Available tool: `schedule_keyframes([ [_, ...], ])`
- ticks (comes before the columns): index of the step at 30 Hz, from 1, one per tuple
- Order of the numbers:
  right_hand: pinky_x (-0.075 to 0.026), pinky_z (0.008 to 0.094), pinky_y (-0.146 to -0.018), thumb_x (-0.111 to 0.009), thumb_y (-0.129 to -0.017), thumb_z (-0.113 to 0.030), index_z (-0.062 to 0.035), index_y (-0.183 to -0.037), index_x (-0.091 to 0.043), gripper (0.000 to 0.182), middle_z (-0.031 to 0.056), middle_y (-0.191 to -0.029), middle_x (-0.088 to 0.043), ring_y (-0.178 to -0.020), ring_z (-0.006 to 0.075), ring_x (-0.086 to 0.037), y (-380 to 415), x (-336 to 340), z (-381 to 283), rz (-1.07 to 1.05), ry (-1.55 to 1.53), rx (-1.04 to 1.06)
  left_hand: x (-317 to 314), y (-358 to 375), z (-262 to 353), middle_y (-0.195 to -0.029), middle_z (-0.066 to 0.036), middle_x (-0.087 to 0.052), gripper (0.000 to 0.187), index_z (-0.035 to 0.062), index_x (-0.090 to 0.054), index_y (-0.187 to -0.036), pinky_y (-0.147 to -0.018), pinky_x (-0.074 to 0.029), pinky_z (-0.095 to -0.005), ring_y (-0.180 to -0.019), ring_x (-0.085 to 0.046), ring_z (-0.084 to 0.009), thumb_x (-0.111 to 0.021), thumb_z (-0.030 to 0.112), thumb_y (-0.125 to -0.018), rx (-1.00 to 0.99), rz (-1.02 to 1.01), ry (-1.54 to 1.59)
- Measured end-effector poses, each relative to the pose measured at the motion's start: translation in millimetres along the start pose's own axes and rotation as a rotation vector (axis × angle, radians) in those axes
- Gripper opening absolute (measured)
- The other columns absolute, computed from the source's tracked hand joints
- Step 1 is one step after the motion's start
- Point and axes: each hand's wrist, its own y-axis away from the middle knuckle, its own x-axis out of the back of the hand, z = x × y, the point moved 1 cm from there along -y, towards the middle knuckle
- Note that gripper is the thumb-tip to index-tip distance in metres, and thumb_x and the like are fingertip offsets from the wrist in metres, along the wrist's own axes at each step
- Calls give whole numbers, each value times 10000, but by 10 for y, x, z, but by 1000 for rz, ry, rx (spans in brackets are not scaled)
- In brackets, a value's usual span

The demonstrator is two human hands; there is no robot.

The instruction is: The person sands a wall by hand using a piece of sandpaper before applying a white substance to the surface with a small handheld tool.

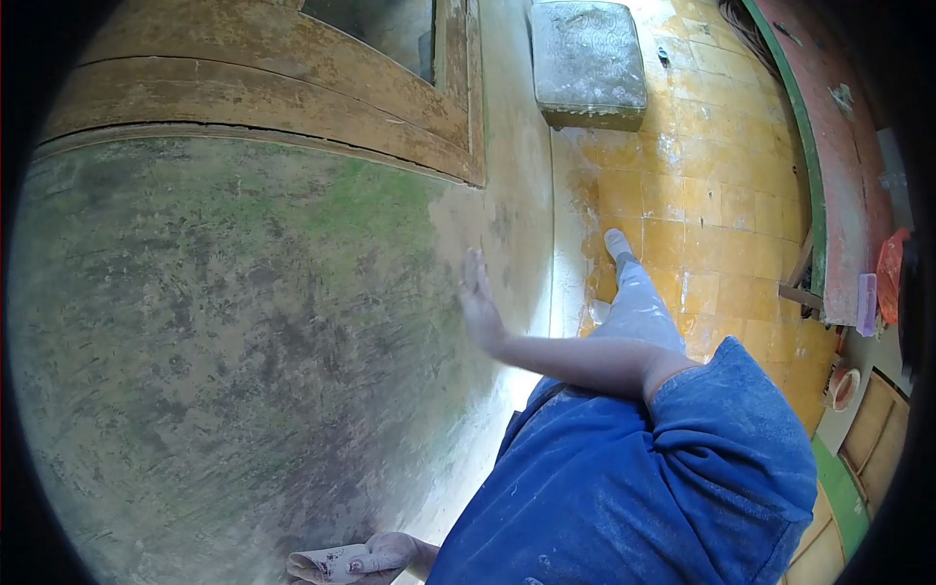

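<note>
My right hand (479, 302) lies flat against a worn, green-and-grey sanded wall (244, 322), fingers stretched out and holding nothing. Its bare arm reaches over from a dusty blue sleeve (731, 439). At the bottom edge my left hand (395, 554) is closed on a folded piece of sandpaper (327, 564), close to the wall. Only part of this hand shows.
A wooden window frame (292, 88) sits in the wall above the sanded patch. Below are yellow floor tiles (702, 195) dusted white, my leg and shoe (616, 244), a grey cushion-like block (588, 60), a red board with a green edge (838, 166) and a small pot (842, 387).
</note>
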Motion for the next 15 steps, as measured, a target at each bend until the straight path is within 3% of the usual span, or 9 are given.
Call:
schedule_keyframes([
  [6,-109,381,-1203,-267,-1053,-224,40,-1497,-223,518,205,-1579,-201,-1476,325,-142,-1510,274,536,224,-182,-319,-14,-12,-8,-1419,-129,-493,442,63,-467,-1381,-1180,-172,-503,-1386,-365,-301,-363,260,-999,6,-6,61],
  [8,-110,363,-1205,-254,-1057,-232,54,-1492,-222,522,201,-1578,-208,-1476,316,-149,-1326,223,654,262,-214,-374,-30,-21,-18,-1418,-129,-493,441,63,-468,-1380,-1180,-172,-503,-1386,-366,-301,-364,260,-999,10,-7,79],
  [10,-136,358,-1199,-312,-1053,-200,48,-1493,-227,512,195,-1580,-212,-1477,299,-157,-738,52,662,103,124,20,-68,-43,-49,-1418,-129,-494,440,64,-469,-1379,-1180,-172,-502,-1386,-366,-300,-364,259,-999,13,-2,94],
  [11,-136,358,-1199,-312,-1053,-200,48,-1493,-227,512,195,-1580,-212,-1477,299,-157,-597,10,720,101,125,18,-76,-46,-57,-1417,-129,-494,440,64,-470,-1378,-1180,-172,-502,-1386,-366,-300,-365,259,-998,17,-2,98],
  [13,-165,337,-1191,-384,-1036,-131,38,-1493,-242,508,180,-1575,-242,-1471,272,-186,-433,-49,928,115,-452,-1,-84,-39,-63,-1417,-129,-494,439,64,-471,-1377,-1180,-173,-502,-1385,-366,-300,-365,259,-998,29,-1,110],
  [15,-174,336,-1189,-380,-1035,-96,32,-1486,-268,482,154,-1578,-246,-1460,263,-218,-886,-7,1373,159,-540,48,-77,-47,-68,-1416,-129,-495,439,64,-472,-1376,-1180,-173,-501,-1385,-367,-300,-366,258,-997,34,2,120],
])
